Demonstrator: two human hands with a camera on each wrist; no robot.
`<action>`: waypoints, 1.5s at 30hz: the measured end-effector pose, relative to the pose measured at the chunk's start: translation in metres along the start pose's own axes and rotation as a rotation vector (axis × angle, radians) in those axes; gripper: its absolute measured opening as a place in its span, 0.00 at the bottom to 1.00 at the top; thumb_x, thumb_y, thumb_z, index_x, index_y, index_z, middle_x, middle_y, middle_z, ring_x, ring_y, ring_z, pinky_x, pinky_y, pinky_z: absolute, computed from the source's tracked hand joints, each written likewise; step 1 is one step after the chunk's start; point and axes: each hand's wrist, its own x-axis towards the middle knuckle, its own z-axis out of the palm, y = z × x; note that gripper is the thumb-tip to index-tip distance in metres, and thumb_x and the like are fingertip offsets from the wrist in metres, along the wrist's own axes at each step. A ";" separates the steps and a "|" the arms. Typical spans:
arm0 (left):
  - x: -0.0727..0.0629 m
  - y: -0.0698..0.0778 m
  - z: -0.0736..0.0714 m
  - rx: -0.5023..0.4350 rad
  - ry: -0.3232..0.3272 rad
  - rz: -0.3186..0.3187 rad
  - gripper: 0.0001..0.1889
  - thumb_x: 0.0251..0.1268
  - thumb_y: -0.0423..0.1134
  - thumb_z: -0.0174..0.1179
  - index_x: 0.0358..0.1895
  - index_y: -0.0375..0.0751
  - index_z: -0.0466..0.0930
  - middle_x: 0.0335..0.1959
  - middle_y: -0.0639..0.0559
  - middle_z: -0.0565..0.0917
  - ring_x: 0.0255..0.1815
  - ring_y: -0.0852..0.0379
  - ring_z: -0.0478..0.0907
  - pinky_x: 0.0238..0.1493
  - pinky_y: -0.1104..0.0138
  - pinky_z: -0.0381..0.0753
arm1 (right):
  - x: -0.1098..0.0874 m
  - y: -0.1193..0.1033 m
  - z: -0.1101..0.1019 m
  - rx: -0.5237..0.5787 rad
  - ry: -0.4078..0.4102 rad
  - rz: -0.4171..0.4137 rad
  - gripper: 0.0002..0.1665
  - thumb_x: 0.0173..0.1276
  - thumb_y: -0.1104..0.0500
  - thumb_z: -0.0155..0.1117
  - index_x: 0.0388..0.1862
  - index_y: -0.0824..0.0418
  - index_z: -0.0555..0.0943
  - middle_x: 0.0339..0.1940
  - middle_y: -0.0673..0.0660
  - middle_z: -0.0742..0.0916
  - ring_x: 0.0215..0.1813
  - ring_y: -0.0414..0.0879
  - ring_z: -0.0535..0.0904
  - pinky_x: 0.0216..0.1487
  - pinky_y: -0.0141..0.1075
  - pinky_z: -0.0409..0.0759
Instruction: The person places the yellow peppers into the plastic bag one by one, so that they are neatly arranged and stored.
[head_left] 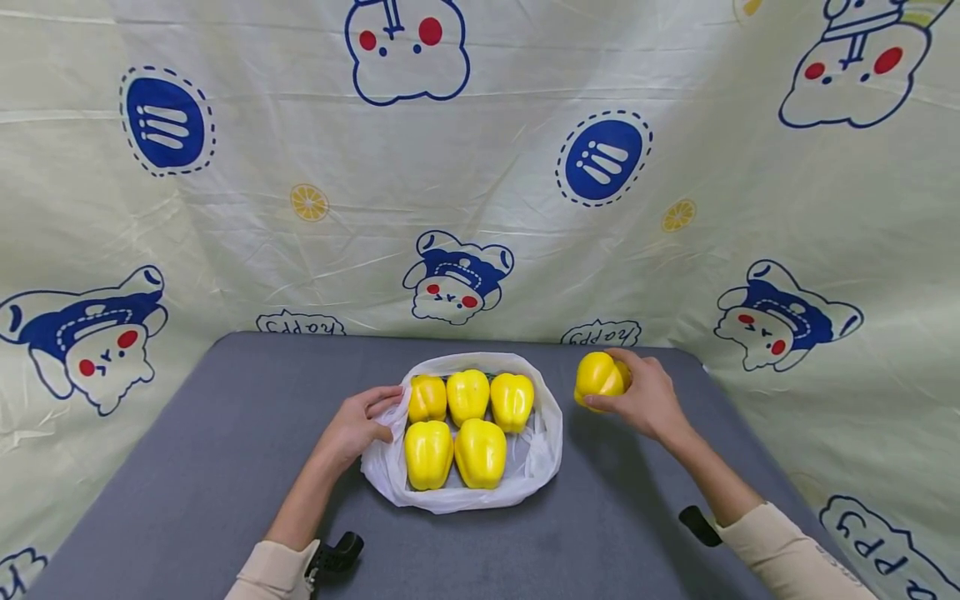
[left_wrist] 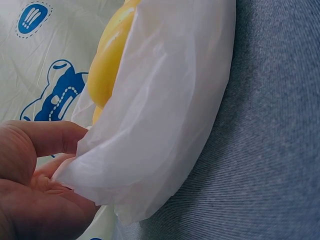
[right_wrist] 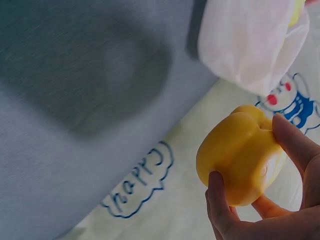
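Note:
A white plastic bag [head_left: 536,467] lies with its mouth spread wide, and several yellow bell peppers [head_left: 480,454] sit inside it in two rows. At its left rim my left hand [head_left: 352,429] pinches the thin plastic; the left wrist view shows the fold of the bag [left_wrist: 150,125] between thumb and fingers. My right hand [head_left: 648,400] holds another yellow bell pepper [head_left: 597,377] to the right of the bag, raised over the table. In the right wrist view, fingers and thumb wrap round this pepper [right_wrist: 240,155].
The grey cloth-covered table [head_left: 225,467] runs back to a pale printed curtain [head_left: 495,183] hanging behind it. Black wrist straps [head_left: 337,554] show at both sleeves. The right arm casts a shadow on the table.

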 end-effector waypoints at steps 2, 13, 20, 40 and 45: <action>0.000 0.000 0.000 0.001 0.000 0.002 0.38 0.50 0.15 0.56 0.70 0.38 0.73 0.68 0.41 0.79 0.76 0.43 0.66 0.62 0.57 0.81 | -0.002 -0.007 0.001 0.006 -0.004 -0.014 0.50 0.54 0.46 0.79 0.72 0.63 0.70 0.58 0.70 0.78 0.54 0.62 0.71 0.47 0.53 0.76; -0.001 0.001 0.000 0.011 -0.002 0.008 0.38 0.50 0.15 0.56 0.70 0.38 0.72 0.68 0.40 0.79 0.77 0.43 0.66 0.60 0.59 0.82 | -0.006 -0.033 0.006 0.028 -0.012 -0.089 0.49 0.54 0.47 0.80 0.72 0.61 0.72 0.57 0.68 0.78 0.51 0.60 0.72 0.45 0.48 0.81; -0.001 0.001 0.000 0.003 0.000 0.009 0.38 0.49 0.15 0.56 0.70 0.37 0.73 0.68 0.40 0.79 0.76 0.43 0.67 0.56 0.63 0.83 | -0.013 -0.048 0.015 0.066 -0.044 -0.100 0.49 0.52 0.49 0.81 0.72 0.58 0.72 0.58 0.66 0.76 0.51 0.58 0.74 0.46 0.46 0.82; -0.001 0.000 0.001 0.000 -0.002 0.005 0.38 0.50 0.16 0.56 0.70 0.38 0.72 0.69 0.40 0.78 0.77 0.43 0.66 0.66 0.52 0.77 | -0.035 -0.068 0.045 0.073 -0.130 -0.152 0.49 0.46 0.52 0.84 0.69 0.57 0.74 0.55 0.64 0.80 0.47 0.54 0.76 0.44 0.45 0.82; -0.001 -0.001 0.001 0.007 0.001 0.014 0.38 0.50 0.16 0.56 0.70 0.38 0.73 0.68 0.40 0.79 0.76 0.43 0.67 0.64 0.53 0.79 | -0.040 -0.069 0.051 0.049 -0.139 -0.142 0.50 0.45 0.53 0.85 0.69 0.56 0.75 0.56 0.65 0.79 0.47 0.54 0.77 0.45 0.46 0.83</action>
